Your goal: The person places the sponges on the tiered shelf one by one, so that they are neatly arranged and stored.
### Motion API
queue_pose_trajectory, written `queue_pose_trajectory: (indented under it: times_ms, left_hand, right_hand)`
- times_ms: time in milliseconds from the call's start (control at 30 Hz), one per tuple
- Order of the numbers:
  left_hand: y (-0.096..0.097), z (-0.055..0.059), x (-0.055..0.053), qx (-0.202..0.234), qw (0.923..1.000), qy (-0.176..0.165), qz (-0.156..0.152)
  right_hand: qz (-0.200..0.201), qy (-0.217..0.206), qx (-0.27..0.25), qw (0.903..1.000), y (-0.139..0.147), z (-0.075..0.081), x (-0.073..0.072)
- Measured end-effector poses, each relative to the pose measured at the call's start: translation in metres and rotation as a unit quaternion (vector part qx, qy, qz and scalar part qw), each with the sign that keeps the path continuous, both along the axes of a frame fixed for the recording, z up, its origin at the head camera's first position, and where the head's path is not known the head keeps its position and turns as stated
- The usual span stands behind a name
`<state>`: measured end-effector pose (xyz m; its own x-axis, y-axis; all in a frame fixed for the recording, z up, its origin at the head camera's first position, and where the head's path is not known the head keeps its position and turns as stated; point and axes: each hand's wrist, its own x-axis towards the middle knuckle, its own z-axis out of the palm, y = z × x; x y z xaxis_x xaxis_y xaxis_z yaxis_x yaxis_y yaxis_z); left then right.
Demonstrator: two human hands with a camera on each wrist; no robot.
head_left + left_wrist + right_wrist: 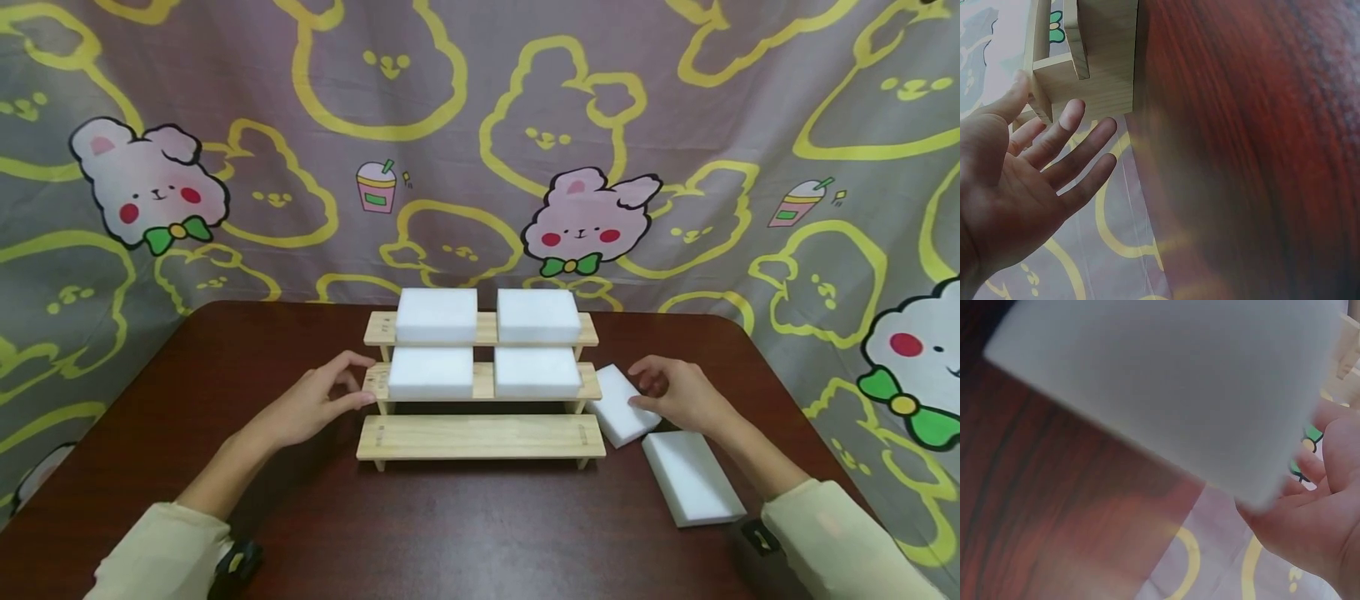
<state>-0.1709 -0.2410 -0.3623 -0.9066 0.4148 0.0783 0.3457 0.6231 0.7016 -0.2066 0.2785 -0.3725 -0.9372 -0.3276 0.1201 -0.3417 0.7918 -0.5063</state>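
A three-tier wooden stand (480, 437) carries white foam blocks, two on the top tier and two on the middle one; the front tier is bare. My left hand (318, 404) is at the left end of the middle tier, thumb and fingertips right at its edge, and in the left wrist view the fingers are spread with nothing in them. To the right of the stand, my right hand (678, 396) hovers over a white foam block (618, 408), the thumb overlapping its top with the fingers loosely bent above. Another foam block (693, 479) lies nearer, below the right wrist.
The dark reddish-brown table (480, 533) has rounded far corners. Behind it and at both sides hangs a grey curtain (465, 167) with yellow outlines and cartoon rabbits. The stand's back tier stands close to the table's far edge.
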Motion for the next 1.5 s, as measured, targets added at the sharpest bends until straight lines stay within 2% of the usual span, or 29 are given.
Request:
queue_pose_trajectory:
  times_ms: [367, 600, 800, 1200, 1500]
  left_hand:
    - [0.001, 0.000, 0.000, 0.005, 1.0000, -0.002, -0.001]
    - [0.001, 0.000, 0.000, 0.003, 1.0000, 0.003, 0.000]
    - [0.001, 0.000, 0.000, 0.007, 1.0000, -0.003, -0.006]
    - [0.000, -0.001, 0.001, 0.001, 1.0000, 0.000, -0.001]
    - [0.000, 0.000, 0.001, -0.002, 1.0000, -0.001, 0.000]
  right_hand:
    - [-0.019, 0.007, 0.012, 0.9997, -0.001, 0.000, -0.002]
    - [0.012, 0.014, 0.033, 0.9993, -0.007, 0.001, 0.003]
    - [0.016, -0.021, 0.066, 0.9975, -0.008, 0.002, 0.008]
    - [-0.017, -0.066, 0.112, 0.9913, -0.012, 0.006, 0.012]
    - [-0.005, -0.057, 0.110, 0.9923, -0.011, 0.004, 0.010]
